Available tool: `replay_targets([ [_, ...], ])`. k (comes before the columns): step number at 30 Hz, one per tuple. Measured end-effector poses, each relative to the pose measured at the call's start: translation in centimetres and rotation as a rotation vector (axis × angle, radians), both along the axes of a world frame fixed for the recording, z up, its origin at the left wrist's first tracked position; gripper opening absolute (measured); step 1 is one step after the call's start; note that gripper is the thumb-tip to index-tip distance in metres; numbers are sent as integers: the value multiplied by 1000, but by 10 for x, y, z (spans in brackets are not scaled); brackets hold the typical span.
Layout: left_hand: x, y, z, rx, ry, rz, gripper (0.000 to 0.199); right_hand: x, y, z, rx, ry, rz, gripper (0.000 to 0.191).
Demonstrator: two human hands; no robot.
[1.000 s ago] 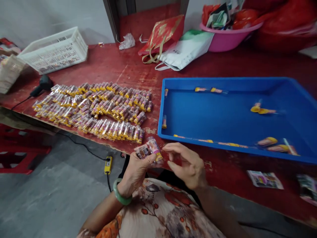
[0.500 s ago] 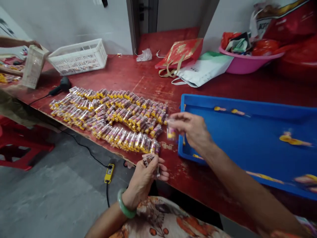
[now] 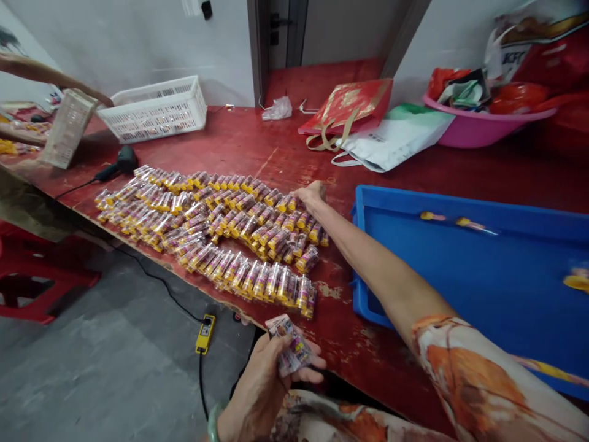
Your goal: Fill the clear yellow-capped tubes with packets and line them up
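My left hand [image 3: 271,374] is low in front of me, thumb pressed over a small stack of printed cards [image 3: 291,344], its other fingers stretched beneath. On the red table lie rows of small clear-wrapped packets with yellow ends [image 3: 239,230], layered on each other. My right hand [image 3: 311,195] reaches to the far right side of these rows. Its fingers are closed at a clear-wrapped packet with a yellow end [image 3: 289,202], among others in the back row; the fingertips are partly hidden.
A blue tray [image 3: 361,252] at right holds a few yellow-ended pieces. Behind are bags [image 3: 396,138], a pink basin [image 3: 478,126] and a white basket [image 3: 156,113]. A black handheld scanner [image 3: 124,159] lies left, near another person's arms [image 3: 50,70] holding a box [image 3: 71,126].
My right hand has moved from beside the blue tray, carrying a packet, to the back row of packets. My left hand has lowered slightly, its card stack turned more to view.
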State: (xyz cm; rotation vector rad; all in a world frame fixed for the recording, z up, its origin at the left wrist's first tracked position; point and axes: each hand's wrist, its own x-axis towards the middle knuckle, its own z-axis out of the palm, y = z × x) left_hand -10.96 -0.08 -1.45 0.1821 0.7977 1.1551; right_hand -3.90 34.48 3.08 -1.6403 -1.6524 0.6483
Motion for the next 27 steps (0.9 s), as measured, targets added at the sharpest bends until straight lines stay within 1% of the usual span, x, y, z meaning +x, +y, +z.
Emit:
replay_targets([
  [3, -2, 3, 4, -46, 70, 20, 25, 9, 1, 5, 0, -163, -78, 31],
  [5, -3, 6, 6, -64, 132, 27, 32, 33, -1, 15, 38, -248, -104, 26],
  [7, -2, 8, 5, -66, 180, 37, 35, 72, -7, 26, 77, -311, -166, 22],
  [9, 1, 9, 4, -70, 200, 54, 37, 119, -13, 34, 82, -356, -252, 23],
  [11, 6, 10, 2, -67, 202, 58, 37, 160, -16, 32, 17, -390, -300, 19],
  [13, 12, 11, 2, -41, 197, 45, 35, 184, -15, 20, -75, -411, -267, 14],
  [15, 18, 11, 2, 10, 187, 25, 34, 190, -12, 5, -130, -426, -187, 17],
  [17, 24, 9, 3, 35, 171, 32, 35, 182, -10, -9, -142, -435, -112, 19],
  [19, 28, 6, 3, 20, 148, 75, 35, 173, -10, -17, -149, -431, -69, 17],
  [21, 31, 3, 3, 5, 124, 132, 36, 169, -10, -19, -166, -405, -58, 13],
  [23, 34, 1, 2, 31, 120, 152, 39, 171, -12, -17, -187, -351, -65, 11],
  [25, 35, -1, 1, 75, 137, 147, 42, 178, -19, -13, -196, -254, -66, 21],
  [27, 36, -2, 2, 98, 157, 142, 44, 188, -35, -5, -137, -83, -42, 28],
])
